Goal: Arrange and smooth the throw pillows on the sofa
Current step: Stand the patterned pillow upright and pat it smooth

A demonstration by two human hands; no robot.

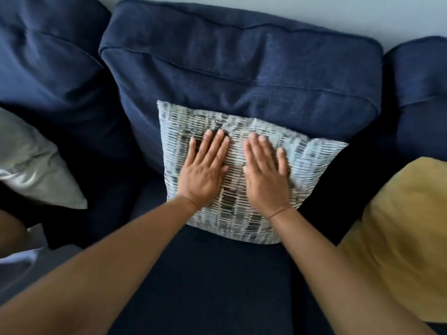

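Note:
A square throw pillow (312, 160) with a grey, white and pale blue woven pattern leans against the middle back cushion (242, 68) of a navy blue sofa. My left hand (205, 170) and my right hand (264, 172) lie flat on its front, side by side, palms down and fingers spread toward the top edge. Neither hand grips anything. A pale grey-green satin pillow (31, 163) lies on the seat at the left. At the right edge rests a mustard yellow pillow (399, 235).
The navy seat cushion (212, 281) stretches below the patterned pillow between my forearms. More navy back cushions stand at the left (46, 59) and at the right (418, 76). A pale wall (314, 10) runs behind the sofa. A light grey cloth (21, 269) shows at the lower left.

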